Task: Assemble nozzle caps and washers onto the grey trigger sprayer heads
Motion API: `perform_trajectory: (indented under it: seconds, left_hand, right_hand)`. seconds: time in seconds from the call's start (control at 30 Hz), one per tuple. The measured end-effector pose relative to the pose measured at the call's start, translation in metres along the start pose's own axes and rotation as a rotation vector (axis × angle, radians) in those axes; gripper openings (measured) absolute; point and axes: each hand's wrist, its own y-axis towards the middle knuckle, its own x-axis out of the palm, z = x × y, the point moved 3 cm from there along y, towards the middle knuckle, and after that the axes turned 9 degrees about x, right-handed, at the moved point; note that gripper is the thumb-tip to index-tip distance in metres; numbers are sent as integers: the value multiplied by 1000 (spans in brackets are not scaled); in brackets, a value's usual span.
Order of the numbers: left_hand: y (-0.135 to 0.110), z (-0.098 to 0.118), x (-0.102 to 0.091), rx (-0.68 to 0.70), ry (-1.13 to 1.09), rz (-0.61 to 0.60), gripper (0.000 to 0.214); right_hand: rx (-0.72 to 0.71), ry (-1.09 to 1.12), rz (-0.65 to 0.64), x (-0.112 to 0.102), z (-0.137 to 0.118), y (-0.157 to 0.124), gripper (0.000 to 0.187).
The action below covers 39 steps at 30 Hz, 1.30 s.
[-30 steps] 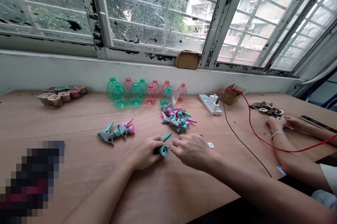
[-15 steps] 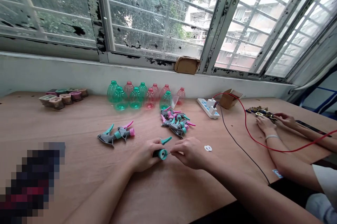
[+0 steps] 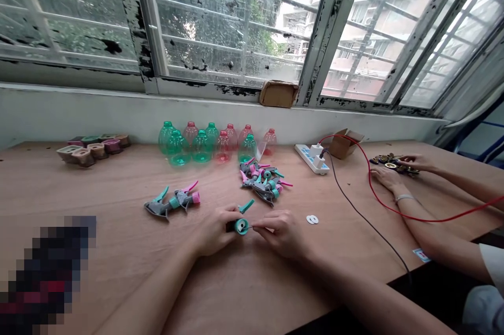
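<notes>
The left hand (image 3: 214, 231) grips a spray head (image 3: 237, 226) above the tabletop (image 3: 220, 290), teal collar (image 3: 239, 231) facing the right hand (image 3: 284, 232), whose fingertips pinch a thin tool (image 3: 249, 227). Its tip now overlaps the collar's mouth; half a second ago it ended near the rim. Two white washers (image 3: 312, 219) lie beside the right hand. Farther right, a co-worker's hands (image 3: 386, 177), together a second ago, have separated.

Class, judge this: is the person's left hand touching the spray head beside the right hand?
Touching: the head view shows the left hand gripping the spray head by its dark body.
</notes>
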Motion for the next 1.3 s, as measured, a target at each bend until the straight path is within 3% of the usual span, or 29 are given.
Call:
perform_trajectory:
  seconds: [0.5, 0.9, 1.3]
  left_hand:
    - [2, 2, 0, -39, 16, 71, 17]
    - [1, 1, 1, -52, 16, 88, 15]
    - [1, 1, 2, -55, 32, 69, 14]
  right_hand:
    - [4, 77, 24, -6, 1, -1, 18]
    - [144, 250, 23, -17, -14, 5, 15]
    - [254, 401, -180, -10, 0, 13, 20]
